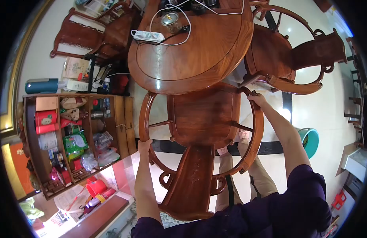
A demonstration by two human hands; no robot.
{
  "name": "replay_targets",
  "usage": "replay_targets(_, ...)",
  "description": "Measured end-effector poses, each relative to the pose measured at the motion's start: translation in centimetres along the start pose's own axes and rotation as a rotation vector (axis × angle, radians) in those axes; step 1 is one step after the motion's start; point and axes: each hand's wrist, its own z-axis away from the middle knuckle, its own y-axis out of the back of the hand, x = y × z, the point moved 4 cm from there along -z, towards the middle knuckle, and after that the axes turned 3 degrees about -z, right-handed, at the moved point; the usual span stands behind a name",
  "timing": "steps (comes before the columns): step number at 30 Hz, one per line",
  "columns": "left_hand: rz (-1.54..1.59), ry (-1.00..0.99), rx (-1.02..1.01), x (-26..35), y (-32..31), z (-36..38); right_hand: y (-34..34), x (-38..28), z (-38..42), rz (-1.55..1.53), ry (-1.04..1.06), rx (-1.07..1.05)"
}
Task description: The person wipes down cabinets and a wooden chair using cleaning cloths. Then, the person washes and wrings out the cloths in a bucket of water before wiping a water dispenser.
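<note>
A reddish-brown wooden armchair [203,115] stands right in front of my legs, its carved backrest towards me and its seat partly under the table edge. My left hand [144,146] is closed around the curved left armrest, about midway along. Farther forward, my right hand [257,99] grips the front end of the right armrest; some of its fingers are hidden. Just beyond the seat is the oval wooden table [207,51]. On it lie a white power strip [148,36] with a looping cord and a lidded glass jar [171,21].
Another wooden armchair [270,51] stands at the table's right, and a third chair [80,35] at the far left. A wooden shelf unit [126,119] full of packages is on my left. A teal bucket [313,142] sits on the floor to my right.
</note>
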Motion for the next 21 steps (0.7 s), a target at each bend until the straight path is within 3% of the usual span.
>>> replay_targets(4,-0.040,-0.008,0.086,-0.8,-0.7,-0.5,0.5,0.6,-0.7,0.189,0.045,-0.032)
replay_targets(7,-0.057,0.026,-0.010,-0.9,-0.9,-1.2,0.5,-0.5,1.4,0.222,0.341,0.046)
replay_targets(8,-0.310,0.128,-0.030,-0.8,-0.9,-1.4,1.2,-0.6,3.0,0.230,0.168,-0.019)
replay_targets(9,-0.426,0.114,0.063,0.3,0.0,-0.2,2.2,3.9,0.8,0.274,0.228,0.185)
replay_targets(11,-0.646,0.070,0.246,3.1,0.8,3.2,4.9,7.4,7.7,0.197,0.254,0.251)
replay_targets(13,-0.645,-0.150,0.338,6.0,1.1,6.2,8.5,16.6,14.8,0.380,0.105,0.259)
replay_targets(14,-0.638,-0.264,0.381,7.9,0.7,7.8,10.7,26.4,16.1,0.473,0.077,0.149)
replay_targets(15,-0.617,-0.369,0.392,9.5,-0.1,9.3,12.5,27.0,23.8,0.552,0.001,0.090)
replay_targets(17,-0.573,-0.566,0.411,12.5,-2.0,14.2,16.3,38.3,33.4,0.484,-0.644,-0.154)
replay_targets(18,-0.507,-0.681,0.395,14.4,-2.4,17.6,18.3,41.1,39.6,0.321,-0.779,-0.072)
replay_targets(19,-0.518,-0.759,0.283,16.0,-2.8,20.2,20.1,45.5,44.3,0.180,-0.828,-0.085)
replay_targets(21,-0.558,-0.944,0.038,17.8,-4.2,26.0,22.8,49.4,51.0,0.285,-0.903,-0.083)
